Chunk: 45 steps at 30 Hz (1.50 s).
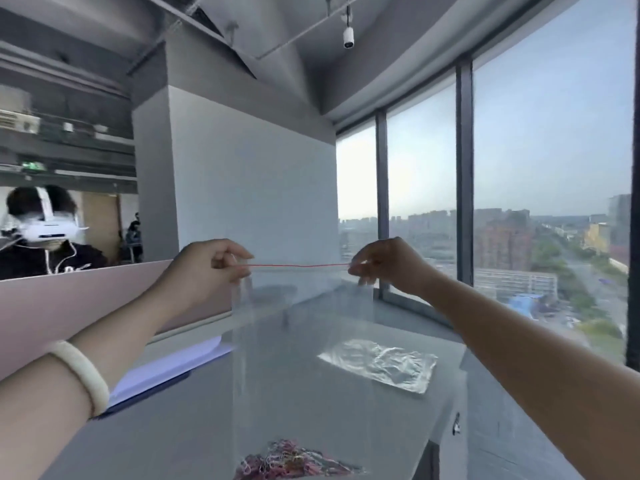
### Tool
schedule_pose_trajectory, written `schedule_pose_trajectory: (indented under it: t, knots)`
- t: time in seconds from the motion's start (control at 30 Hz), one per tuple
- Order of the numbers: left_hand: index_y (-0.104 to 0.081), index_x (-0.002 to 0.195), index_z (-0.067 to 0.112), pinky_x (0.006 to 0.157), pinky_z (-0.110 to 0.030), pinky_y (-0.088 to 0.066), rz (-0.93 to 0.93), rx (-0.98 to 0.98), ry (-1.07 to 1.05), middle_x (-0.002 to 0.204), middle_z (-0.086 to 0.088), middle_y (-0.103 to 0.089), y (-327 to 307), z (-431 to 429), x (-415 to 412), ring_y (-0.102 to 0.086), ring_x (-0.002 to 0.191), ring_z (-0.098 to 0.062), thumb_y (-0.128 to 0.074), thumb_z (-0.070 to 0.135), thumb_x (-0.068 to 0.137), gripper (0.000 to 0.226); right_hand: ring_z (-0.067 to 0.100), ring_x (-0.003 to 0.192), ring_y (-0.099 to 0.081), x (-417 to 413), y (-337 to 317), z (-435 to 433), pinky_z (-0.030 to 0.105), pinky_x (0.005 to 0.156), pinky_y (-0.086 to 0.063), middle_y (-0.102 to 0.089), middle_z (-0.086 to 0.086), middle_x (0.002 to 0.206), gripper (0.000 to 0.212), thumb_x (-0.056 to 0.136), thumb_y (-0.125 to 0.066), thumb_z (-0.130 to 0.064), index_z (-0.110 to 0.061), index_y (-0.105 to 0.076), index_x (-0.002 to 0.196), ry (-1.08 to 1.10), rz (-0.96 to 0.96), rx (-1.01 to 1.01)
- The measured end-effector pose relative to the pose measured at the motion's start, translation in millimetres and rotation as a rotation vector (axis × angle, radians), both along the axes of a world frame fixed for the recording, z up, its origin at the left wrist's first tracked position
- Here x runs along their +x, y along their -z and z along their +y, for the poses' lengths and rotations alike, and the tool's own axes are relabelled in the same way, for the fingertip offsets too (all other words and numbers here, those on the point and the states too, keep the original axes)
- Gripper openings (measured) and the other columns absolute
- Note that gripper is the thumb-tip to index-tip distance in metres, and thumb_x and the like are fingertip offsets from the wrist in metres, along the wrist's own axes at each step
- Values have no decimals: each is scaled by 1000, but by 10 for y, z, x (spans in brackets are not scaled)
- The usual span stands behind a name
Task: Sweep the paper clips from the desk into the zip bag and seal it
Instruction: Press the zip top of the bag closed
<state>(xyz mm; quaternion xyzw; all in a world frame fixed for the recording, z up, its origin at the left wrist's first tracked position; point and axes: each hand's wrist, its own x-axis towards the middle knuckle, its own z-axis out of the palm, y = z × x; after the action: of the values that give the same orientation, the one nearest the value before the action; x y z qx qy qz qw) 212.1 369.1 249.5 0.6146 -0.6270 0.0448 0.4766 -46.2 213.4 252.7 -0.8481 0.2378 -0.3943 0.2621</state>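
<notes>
Clips (294,460) in many colours lie heaped in the bottom of the bag (298,341), above the desk's (156,427) near edge, so I judge the sweeping done. Farther out, my left hand (211,261) and right hand (384,261) each pinch an end of the red zip strip (301,266), stretched taut. Whether it's sealed, I cannot tell.
</notes>
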Motion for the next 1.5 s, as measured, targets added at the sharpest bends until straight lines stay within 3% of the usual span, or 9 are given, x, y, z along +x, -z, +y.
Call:
schedule_pose_trajectory:
  t: [0.17, 0.23, 0.3, 0.37, 0.43, 0.53, 0.7, 0.83, 1.5]
  knots:
    - [-71, 69, 26, 70, -23, -49, 17, 194, -109, 59, 9, -71, 377, 235, 403, -63, 59, -2, -72, 7, 77, 21, -3, 46, -57, 607, 417, -54, 12, 59, -47, -66, -6, 52, 20, 78, -74, -12, -14, -64, 61, -67, 163, -6]
    - [-69, 73, 20, 72, -27, -50, 25, 274, -138, 57, 9, -71, 522, 287, 471, -64, 59, -3, -72, 11, 77, 11, 4, 58, -61, 756, 543, -100, 24, 70, -50, -70, 5, 66, 21, 80, -72, -19, -15, -65, 61, -23, 293, -66]
    - [-67, 69, 20, 73, -27, -49, 20, 316, -161, 57, 7, -69, 614, 300, 504, -63, 56, -2, -72, 11, 78, 13, 23, 77, -66, 855, 555, -91, 33, 79, -51, -72, 13, 83, 16, 81, -71, -20, -8, -71, 72, 11, 392, -103]
    - [-65, 67, 21, 70, -23, -48, 12, 315, -180, 63, 2, -69, 638, 289, 522, -60, 53, 0, -71, 11, 78, 16, 24, 94, -64, 920, 471, -11, 28, 81, -46, -68, 8, 92, 10, 81, -69, -17, -10, -72, 88, 42, 441, -127]
    - [-64, 66, 21, 64, -15, -46, -6, 300, -188, 64, 2, -68, 612, 275, 526, -58, 50, 5, -70, 10, 78, 17, 20, 112, -58, 1027, 346, 157, 25, 92, -43, -64, 3, 113, 31, 81, -69, -19, -14, -65, 111, 60, 459, -165]
    - [-66, 70, 18, 58, -7, -43, -25, 292, -185, 63, 7, -65, 552, 268, 485, -58, 55, 1, -70, 11, 78, 12, 16, 124, -48, 1292, 245, 526, 38, 108, -36, -55, -7, 132, 54, 77, -72, -37, -24, -55, 126, -8, 514, -246]
    - [-67, 74, 15, 62, -14, -44, -20, 278, -164, 64, 10, -63, 522, 303, 428, -59, 62, -6, -70, 10, 78, 7, 12, 103, -61, 1633, 281, 817, 35, 97, -45, -70, -10, 102, 21, 81, -67, -36, -25, -72, 99, -45, 599, -359]
    - [-68, 79, 11, 71, -25, -48, -52, 278, -187, 68, 7, -64, 519, 348, 461, -60, 66, -12, -70, 10, 78, 2, 12, 85, -61, 1679, 314, 823, 32, 81, -51, -62, -14, 74, 13, 83, -64, -32, -25, -74, 86, -79, 534, -334]
    - [-68, 77, 12, 60, -19, -40, -213, 268, -180, 64, 10, -57, 559, 364, 416, -49, 60, -7, -69, 14, 79, 3, 16, 82, -65, 1690, 463, 766, 34, 79, -56, -63, -12, 75, 8, 81, -67, -32, -33, -65, 72, -124, 440, -337]
